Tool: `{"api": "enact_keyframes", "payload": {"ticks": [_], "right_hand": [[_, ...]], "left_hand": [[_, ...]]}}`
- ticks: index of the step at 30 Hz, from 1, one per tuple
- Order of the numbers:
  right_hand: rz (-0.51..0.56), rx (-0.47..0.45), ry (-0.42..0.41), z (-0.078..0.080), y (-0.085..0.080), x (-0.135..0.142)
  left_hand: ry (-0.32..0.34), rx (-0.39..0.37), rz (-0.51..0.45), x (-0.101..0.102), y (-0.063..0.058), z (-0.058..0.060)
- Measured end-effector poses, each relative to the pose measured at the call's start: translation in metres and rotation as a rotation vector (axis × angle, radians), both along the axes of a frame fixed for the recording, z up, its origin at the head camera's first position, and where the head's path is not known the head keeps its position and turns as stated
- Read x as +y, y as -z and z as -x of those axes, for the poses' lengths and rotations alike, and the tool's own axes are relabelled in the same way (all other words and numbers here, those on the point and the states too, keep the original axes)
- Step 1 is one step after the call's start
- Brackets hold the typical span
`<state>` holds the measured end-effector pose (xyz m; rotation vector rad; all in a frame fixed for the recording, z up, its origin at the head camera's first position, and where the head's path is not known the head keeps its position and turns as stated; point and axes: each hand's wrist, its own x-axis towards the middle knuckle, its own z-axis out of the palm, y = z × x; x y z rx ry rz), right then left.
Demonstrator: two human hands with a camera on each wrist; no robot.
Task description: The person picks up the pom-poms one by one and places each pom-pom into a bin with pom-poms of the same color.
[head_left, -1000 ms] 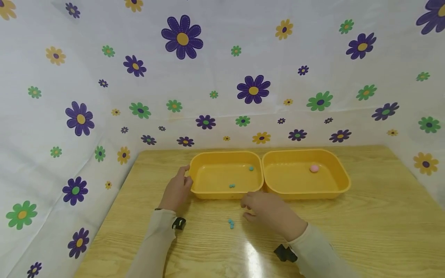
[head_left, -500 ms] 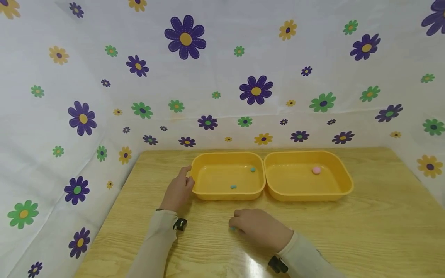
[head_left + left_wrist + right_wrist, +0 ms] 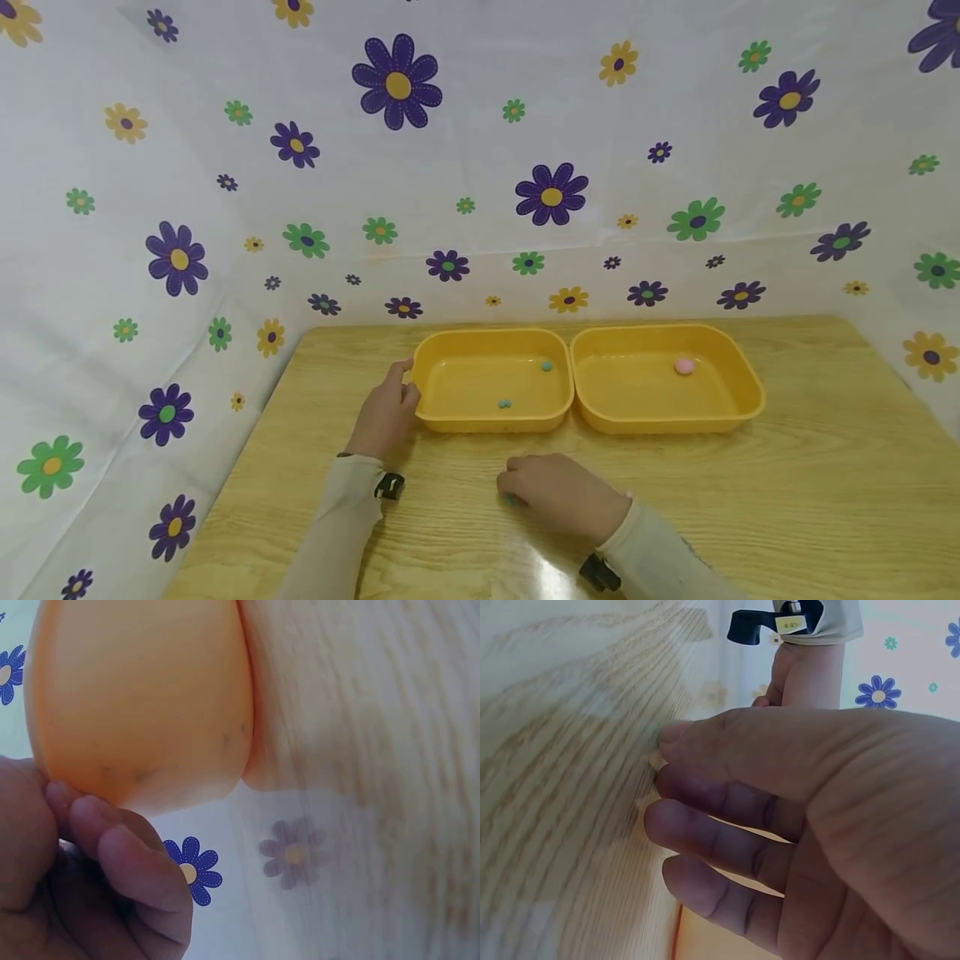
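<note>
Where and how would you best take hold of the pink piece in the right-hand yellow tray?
Probably pinch the pink piece across opposite sides, coming straight down from above: it is small and rounded, and the walls of the right-hand yellow tray surround it, hindering a low sideways approach.

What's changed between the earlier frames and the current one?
The right hand moved from the front of the left tray back toward the person, over the blue pieces on the table; only a bit of blue now shows at its fingertips, and whether it grips them is hidden. The left hand stayed at that tray's outer end, and the pink piece stayed in the right tray.
</note>
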<state>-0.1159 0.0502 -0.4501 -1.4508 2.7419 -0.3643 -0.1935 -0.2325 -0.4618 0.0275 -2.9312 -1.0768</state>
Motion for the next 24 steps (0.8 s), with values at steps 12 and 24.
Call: {"api": "enact_keyframes", "payload": {"ticks": [12,24], "right_hand": [[0.006,-0.03,0.002,-0.006,0.0009,-0.0013],[0.004,-0.063,-0.005,-0.0064,-0.0008,-0.0057]], "left_hand": [[0.001,-0.017,-0.005,0.002,0.0008,-0.0021],[0.003,0.003,0.003,0.0015,0.0001,-0.0009]]}}
